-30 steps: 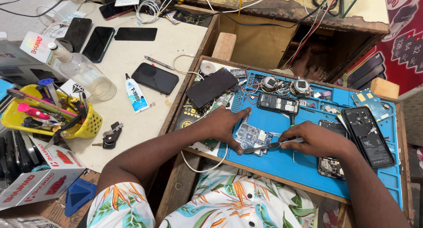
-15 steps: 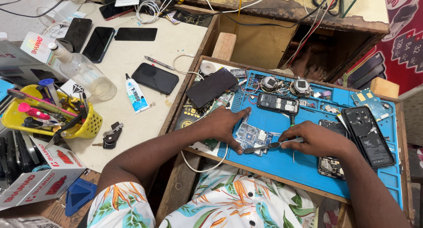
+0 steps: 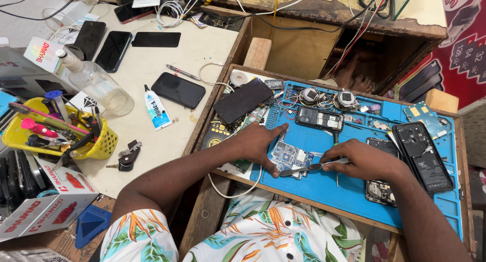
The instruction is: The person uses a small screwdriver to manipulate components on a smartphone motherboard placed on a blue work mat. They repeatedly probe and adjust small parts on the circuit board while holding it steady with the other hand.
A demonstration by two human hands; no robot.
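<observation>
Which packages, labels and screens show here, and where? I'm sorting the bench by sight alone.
White carton: bottom left, boxy, red print.
Glue tube: left bench, white, blue label.
Clear bottle: beside yellow basket, lying tilted.
White tag: by the bottle's neck, coloured print.
Dark phone screens: several flat on left bench, all black.
Left hand steadies a circuit board; right hand holds tweezers.

Work mat: blue, matt, rubbery-looking. Circuit board: bare, blue-green, with small shiny metal parts. Tweezers — smooth metal, dull sheen. Desk: pale top, matt, scuffed; its frame is raw, rough wood. Dark phone — glossy glass. Basket: yellow plastic. Bottle: clear plastic.
</observation>
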